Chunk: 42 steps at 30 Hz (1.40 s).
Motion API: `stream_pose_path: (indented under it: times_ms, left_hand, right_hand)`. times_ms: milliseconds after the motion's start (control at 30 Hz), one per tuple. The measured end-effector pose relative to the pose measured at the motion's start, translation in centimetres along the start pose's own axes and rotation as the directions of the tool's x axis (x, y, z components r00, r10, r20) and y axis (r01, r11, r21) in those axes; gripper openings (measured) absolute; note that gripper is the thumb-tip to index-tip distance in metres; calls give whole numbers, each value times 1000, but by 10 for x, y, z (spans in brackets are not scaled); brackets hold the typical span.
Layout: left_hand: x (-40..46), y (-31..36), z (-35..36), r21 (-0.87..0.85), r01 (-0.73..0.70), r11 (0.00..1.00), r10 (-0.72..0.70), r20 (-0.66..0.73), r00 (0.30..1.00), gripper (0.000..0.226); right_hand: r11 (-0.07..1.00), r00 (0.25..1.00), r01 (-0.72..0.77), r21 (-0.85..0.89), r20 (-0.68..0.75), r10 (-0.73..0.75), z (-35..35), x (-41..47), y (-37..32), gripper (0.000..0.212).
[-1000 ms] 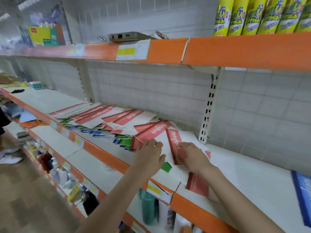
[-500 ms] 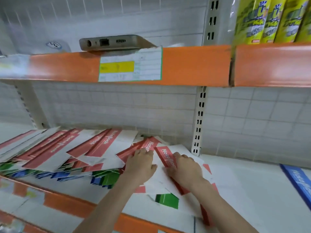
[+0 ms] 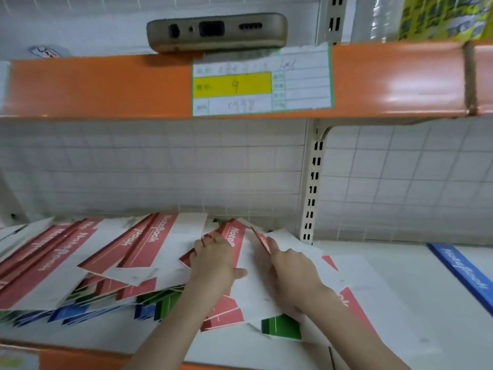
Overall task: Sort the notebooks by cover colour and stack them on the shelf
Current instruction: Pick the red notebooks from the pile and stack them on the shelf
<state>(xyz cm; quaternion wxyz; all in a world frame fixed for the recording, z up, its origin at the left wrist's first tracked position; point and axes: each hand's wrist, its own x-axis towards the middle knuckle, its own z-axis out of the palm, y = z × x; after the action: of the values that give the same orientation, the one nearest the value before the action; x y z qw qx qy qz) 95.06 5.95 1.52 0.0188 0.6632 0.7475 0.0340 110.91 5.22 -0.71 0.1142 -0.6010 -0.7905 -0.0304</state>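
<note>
Two hands on red notebooks (image 3: 234,236): left hand (image 3: 213,260) lay flat, grip spread; right hand (image 3: 290,265) pinched one cover. Green notebook (image 3: 281,327) below right grip. Advised: square edges on shelf (image 3: 400,343) before stacking.

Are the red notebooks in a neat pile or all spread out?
Spread out. The red notebooks lie fanned and overlapping at different angles along the shelf, with green and blue covers poking out underneath.
</note>
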Motion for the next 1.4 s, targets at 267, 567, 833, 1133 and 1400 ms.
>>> stream_pose_path:
  times_ms: [267,567,833,1133,1400]
  left_hand:
    - [-7,1,0,-363,-72,929,60,-45,997,80]
    - [-16,13,7,-781,-172,600,131,-116,985,25]
    - [-23,11,1,-885,-188,427,264,-77,961,51]
    - [-16,-16,4,26,76,997,-73,-96,993,86]
    - [-21,-12,-4,-191,25,981,-51,-129,990,57]
  right_hand:
    - [809,979,-12,588,-158,129,-29,10,-9,35]
    - [760,975,-23,649,-154,161,-29,0,-34,32]
    - [727,957,-147,670,-88,275,-36,-2,-31,25]
    - [655,967,-159,739,-16,252,-31,-8,-21,57]
    - [678,955,-190,710,-25,294,-35,-8,-20,47]
